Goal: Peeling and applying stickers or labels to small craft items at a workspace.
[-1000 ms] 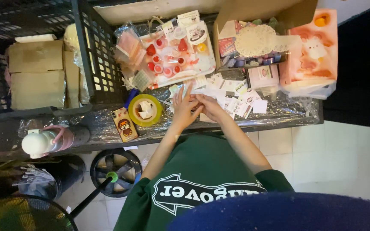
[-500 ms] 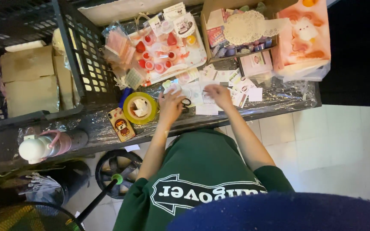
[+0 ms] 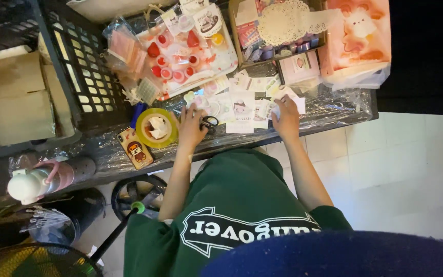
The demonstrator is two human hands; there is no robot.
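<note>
Left hand point(image 3: 190, 128) grips black scissors point(image 3: 208, 122); right hand point(image 3: 286, 117), fingers spread flat, presses paper stickers point(image 3: 242, 109) on the tabletop point(image 3: 334, 110).

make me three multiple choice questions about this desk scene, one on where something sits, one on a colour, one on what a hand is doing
1. Where does the tape roll lie?
A. Just left of the left hand
B. On the floor tiles
C. Inside the cardboard box at the top

2. What colour is the tape roll's ring?
A. Blue
B. Yellow
C. Black

3. What is the right hand doing?
A. Gripping the bottle
B. Hanging off the table, touching nothing
C. Resting on the small paper cards

Answers:
1. A, the roll sits on the plastic-covered table right beside that hand, next to the phone.
2. B, its ring is plainly yellow around a pale centre.
3. C, its fingers lie over the cards at the table edge, while the left hand is at the black-handled scissors.
</note>
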